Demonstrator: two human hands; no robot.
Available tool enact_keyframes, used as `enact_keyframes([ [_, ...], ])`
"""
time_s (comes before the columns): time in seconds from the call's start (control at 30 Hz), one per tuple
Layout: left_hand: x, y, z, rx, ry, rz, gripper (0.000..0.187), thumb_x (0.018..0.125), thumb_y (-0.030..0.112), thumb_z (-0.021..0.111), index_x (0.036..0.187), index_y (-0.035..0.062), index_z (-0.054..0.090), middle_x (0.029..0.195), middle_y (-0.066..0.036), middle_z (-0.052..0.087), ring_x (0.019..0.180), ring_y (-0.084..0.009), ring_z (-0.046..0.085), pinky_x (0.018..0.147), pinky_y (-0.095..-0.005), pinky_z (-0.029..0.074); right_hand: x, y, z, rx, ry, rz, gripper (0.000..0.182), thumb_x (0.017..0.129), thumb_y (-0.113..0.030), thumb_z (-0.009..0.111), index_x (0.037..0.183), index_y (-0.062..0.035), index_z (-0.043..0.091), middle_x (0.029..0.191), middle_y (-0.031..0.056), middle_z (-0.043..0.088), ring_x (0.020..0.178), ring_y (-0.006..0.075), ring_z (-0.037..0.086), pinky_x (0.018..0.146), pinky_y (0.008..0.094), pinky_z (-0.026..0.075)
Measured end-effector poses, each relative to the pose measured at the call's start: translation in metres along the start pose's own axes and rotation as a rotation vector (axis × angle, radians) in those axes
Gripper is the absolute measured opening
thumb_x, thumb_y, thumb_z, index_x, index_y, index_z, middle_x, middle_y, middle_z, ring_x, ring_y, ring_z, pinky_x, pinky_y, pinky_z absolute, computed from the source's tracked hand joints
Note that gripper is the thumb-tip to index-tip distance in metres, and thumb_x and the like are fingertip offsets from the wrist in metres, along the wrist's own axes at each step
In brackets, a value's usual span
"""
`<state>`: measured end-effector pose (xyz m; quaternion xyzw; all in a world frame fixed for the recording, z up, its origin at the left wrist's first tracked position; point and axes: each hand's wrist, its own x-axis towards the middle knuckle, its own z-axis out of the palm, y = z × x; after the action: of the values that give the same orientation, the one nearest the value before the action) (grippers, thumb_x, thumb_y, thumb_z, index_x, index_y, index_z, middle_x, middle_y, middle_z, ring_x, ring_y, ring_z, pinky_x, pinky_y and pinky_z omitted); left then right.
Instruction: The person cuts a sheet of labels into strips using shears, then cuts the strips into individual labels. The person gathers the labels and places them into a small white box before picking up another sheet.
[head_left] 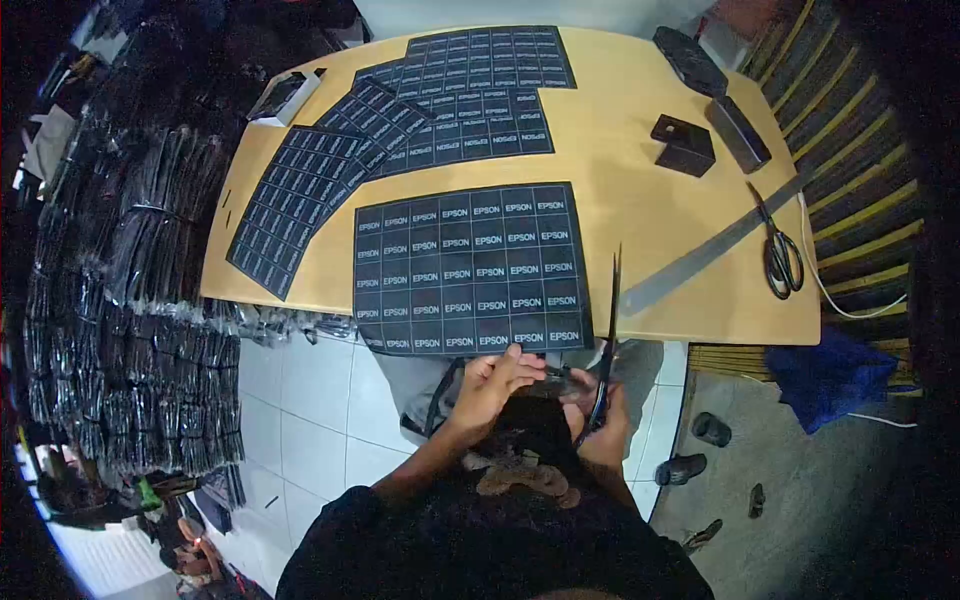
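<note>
A dark sheet printed with a grid of EPSON labels lies at the table's front and reaches past its edge. My left hand is at the sheet's lower edge, its thumb on the top face and its other fingers bent just below, so it appears to pinch that edge. My right hand is wrapped round the handles of a pair of black scissors. Their blades point away from me, upright beside the sheet's right edge. Part of the right hand's grip is hidden behind the handles.
More EPSON label sheets overlap at the back and left of the wooden table. On the right are a steel ruler, a second pair of scissors and dark blocks. Bundles of black strips are stacked on the left.
</note>
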<state>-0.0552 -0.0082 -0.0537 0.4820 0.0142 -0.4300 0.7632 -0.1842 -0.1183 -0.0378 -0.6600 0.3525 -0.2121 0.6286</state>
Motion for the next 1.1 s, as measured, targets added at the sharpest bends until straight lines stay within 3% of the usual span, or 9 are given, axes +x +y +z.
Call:
enact_keyframes([
  [0.1, -0.006, -0.003, -0.004, 0.013, -0.030, 0.002, 0.035, 0.096, 0.024, 0.049, 0.095, -0.0083, 0.061, 0.095, -0.020, 0.064, 0.085, -0.0243, 0.064, 0.078, -0.0326, 0.051, 0.016, 0.018, 0.010, 0.189, 0.052, -0.103, 0.028, 0.080, -0.004, 0.068, 0.100, 0.0028, 0.049, 0.083, 0.0112, 0.064, 0.061, 0.0082, 0.057, 0.057, 0.0217, 0.046],
  [0.27, -0.008, -0.002, -0.005, 0.060, -0.006, -0.047, 0.037, 0.095, 0.025, 0.049, 0.095, -0.0100, 0.060, 0.094, -0.020, 0.064, 0.085, -0.0252, 0.064, 0.076, -0.0337, 0.051, 0.027, -0.007, 0.016, 0.071, 0.080, -0.086, 0.023, 0.084, -0.002, 0.063, 0.083, -0.0041, 0.040, 0.064, -0.0005, 0.046, 0.057, 0.0081, 0.056, 0.052, 0.0212, 0.043],
  [0.43, 0.001, -0.005, 0.003, -0.099, -0.009, -0.125, 0.028, 0.094, 0.021, 0.052, 0.094, -0.0060, 0.061, 0.089, -0.015, 0.064, 0.080, -0.0214, 0.064, 0.074, -0.0317, 0.051, 0.033, 0.000, 0.012, -0.010, 0.053, -0.097, 0.025, 0.081, -0.006, 0.068, 0.082, -0.0029, 0.043, 0.065, 0.0016, 0.050, 0.058, 0.0081, 0.056, 0.053, 0.0222, 0.043],
  [0.57, 0.007, -0.011, -0.002, -0.097, -0.025, -0.043, 0.017, 0.090, 0.016, 0.060, 0.096, 0.0003, 0.061, 0.088, -0.009, 0.064, 0.077, -0.0155, 0.062, 0.066, -0.0272, 0.049, 0.035, 0.002, 0.004, -0.013, 0.008, -0.225, 0.031, 0.075, -0.011, 0.073, 0.081, -0.0033, 0.044, 0.064, 0.0008, 0.050, 0.060, 0.0073, 0.053, 0.056, 0.0230, 0.043],
  [0.63, 0.004, 0.001, 0.012, -0.098, 0.002, -0.026, 0.013, 0.088, 0.013, 0.062, 0.094, 0.0018, 0.061, 0.088, -0.007, 0.064, 0.075, -0.0140, 0.062, 0.063, -0.0263, 0.049, 0.027, 0.001, -0.009, -0.058, -0.085, -0.117, 0.036, 0.071, -0.016, 0.076, 0.081, -0.0033, 0.044, 0.064, 0.0000, 0.049, 0.059, 0.0086, 0.048, 0.057, 0.0223, 0.041],
  [0.7, 0.001, 0.014, 0.032, -0.115, 0.195, -0.088, 0.010, 0.090, 0.013, 0.058, 0.089, 0.0040, 0.061, 0.084, -0.005, 0.063, 0.069, -0.0117, 0.058, 0.066, -0.0255, 0.047, 0.016, 0.000, -0.021, -0.021, -0.093, -0.092, 0.047, 0.066, -0.027, 0.080, 0.086, -0.0028, 0.044, 0.069, 0.0023, 0.049, 0.063, 0.0113, 0.046, 0.063, 0.0241, 0.042],
  [0.8, 0.003, 0.020, 0.041, -0.169, 0.183, -0.076, 0.010, 0.091, 0.014, 0.057, 0.088, 0.0051, 0.062, 0.083, -0.004, 0.062, 0.070, -0.0103, 0.056, 0.067, -0.0253, 0.045, -0.012, 0.013, -0.051, -0.087, -0.247, 0.041, 0.066, 0.062, -0.040, 0.082, 0.099, -0.0002, 0.045, 0.084, 0.0081, 0.051, 0.080, 0.0167, 0.050, 0.074, 0.0307, 0.042],
  [0.9, 0.009, 0.011, 0.030, -0.145, 0.019, 0.032, 0.015, 0.092, 0.016, 0.057, 0.093, 0.0027, 0.062, 0.087, -0.005, 0.062, 0.075, -0.0094, 0.058, 0.065, -0.0223, 0.045, -0.030, 0.005, -0.080, -0.217, -0.399, 0.308, 0.068, 0.062, -0.041, 0.082, 0.101, 0.0000, 0.045, 0.084, 0.0082, 0.053, 0.081, 0.0188, 0.052, 0.075, 0.0321, 0.043],
  [1.1, 0.010, 0.011, 0.044, 0.045, 0.132, 0.052, 0.009, 0.088, 0.008, 0.061, 0.095, 0.0030, 0.063, 0.087, -0.005, 0.064, 0.074, -0.0098, 0.060, 0.062, -0.0224, 0.047, -0.062, -0.009, -0.103, -0.364, -0.429, 0.518, 0.065, 0.066, -0.032, 0.081, 0.111, 0.0000, 0.047, 0.090, 0.0148, 0.059, 0.087, 0.0239, 0.058, 0.080, 0.0359, 0.044],
])
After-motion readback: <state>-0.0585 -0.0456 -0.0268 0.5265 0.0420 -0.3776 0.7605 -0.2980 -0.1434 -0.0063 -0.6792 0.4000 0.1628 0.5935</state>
